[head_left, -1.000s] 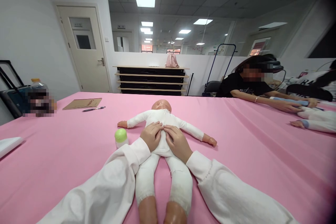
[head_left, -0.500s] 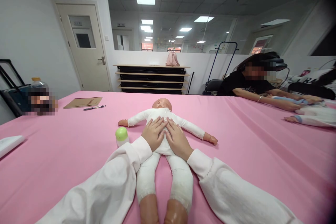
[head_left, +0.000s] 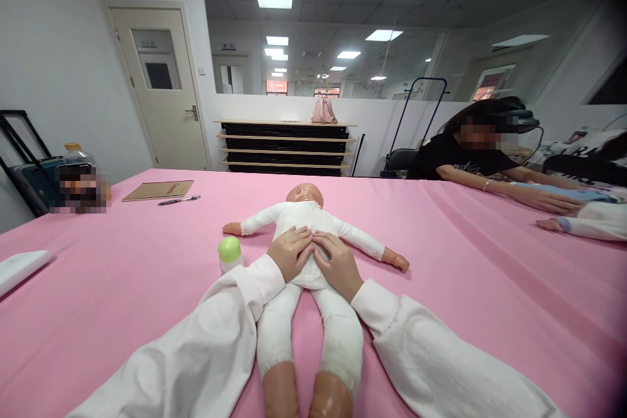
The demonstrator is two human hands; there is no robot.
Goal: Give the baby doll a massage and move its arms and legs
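Note:
A baby doll in a white cloth suit lies stretched out on the pink-covered table. Its bald head points away from me, its arms spread to both sides and its legs run toward me. My left hand rests on the left of the doll's torso, fingers laid along the cloth. Mirroring it, my right hand lies on the right side, the fingertips of both hands nearly meeting at the middle. Neither hand grasps anything. By my left wrist stands a small bottle with a light green cap.
A brown notebook and a pen lie at the back left. A white object sits on the left edge. At the right, another person reaches over a second doll. Stacked shelves stand behind.
Both my hands have slid a little down the doll's torso toward me, with the fingers drawn in slightly. The other person's hands have shifted over the second doll.

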